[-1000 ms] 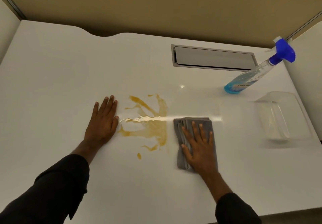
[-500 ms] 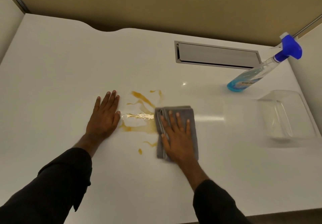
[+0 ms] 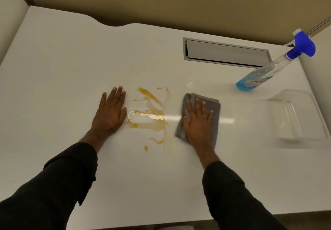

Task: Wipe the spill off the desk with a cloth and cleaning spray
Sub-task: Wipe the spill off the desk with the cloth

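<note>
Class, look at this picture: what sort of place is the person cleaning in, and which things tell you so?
Probably an office cubicle or study carrel. The white desk has tan partition panels closing it in at the back, and a grey hinged cable hatch is set flush into its top, as on office workstations.

A clear plastic container (image 3: 297, 115) sits near a cable hatch (image 3: 226, 53).

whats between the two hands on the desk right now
In the head view, the amber spill lies between the left hand and the right hand, which presses the grey cloth.
</note>
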Available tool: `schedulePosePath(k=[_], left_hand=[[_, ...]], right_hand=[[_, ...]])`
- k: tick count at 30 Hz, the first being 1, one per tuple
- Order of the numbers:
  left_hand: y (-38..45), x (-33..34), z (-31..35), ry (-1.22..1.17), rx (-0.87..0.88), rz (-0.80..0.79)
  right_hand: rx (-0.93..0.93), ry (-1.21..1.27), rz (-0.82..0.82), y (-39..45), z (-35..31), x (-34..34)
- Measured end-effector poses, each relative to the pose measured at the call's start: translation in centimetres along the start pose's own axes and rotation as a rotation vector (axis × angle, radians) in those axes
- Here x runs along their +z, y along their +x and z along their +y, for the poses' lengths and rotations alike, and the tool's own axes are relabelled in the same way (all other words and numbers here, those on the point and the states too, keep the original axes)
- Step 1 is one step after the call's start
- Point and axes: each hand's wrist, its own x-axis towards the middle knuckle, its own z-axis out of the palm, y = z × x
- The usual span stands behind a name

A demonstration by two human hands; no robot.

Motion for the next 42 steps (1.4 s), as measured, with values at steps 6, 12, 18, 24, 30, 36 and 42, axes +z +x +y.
schedulePosePath(k=[6, 12, 18, 24, 30, 36, 42], left_hand=[[-0.2, -0.8, 0.0, -0.086, 0.018, -0.002], [0.4, -2.1, -3.1, -0.074, -0.024, 0.032], [0.9, -2.1, -6.3, -0.067, -0.061, 0.028], [1.1, -1.8, -6.6, -0.056, -0.063, 0.03], [1.2, -1.9, -6.5, -0.043, -0.067, 0.027], [1.2, -2.0, -6.5, -0.056, -0.065, 0.039], [1.0, -1.6, -6.7, -0.064, -0.061, 0.064]], right_hand=[[-0.308, 0.03, 0.011, -9.2, -3.3, 3.4], [-0.393, 0.01, 0.003, -11.4, -3.8, 4.5], [-0.377, 0.036, 0.015, -2.4, -8.2, 2.3], [-0.236, 0.043, 0.029, 2.7, -7.5, 0.8], [-0.315, 0.067, 0.045, -5.2, -6.8, 3.3], [-0.36, 0.051, 0.032, -3.3, -9.7, 3.1], [-0.261, 0.039, 0.017, 6.5, -11.6, 0.2]])
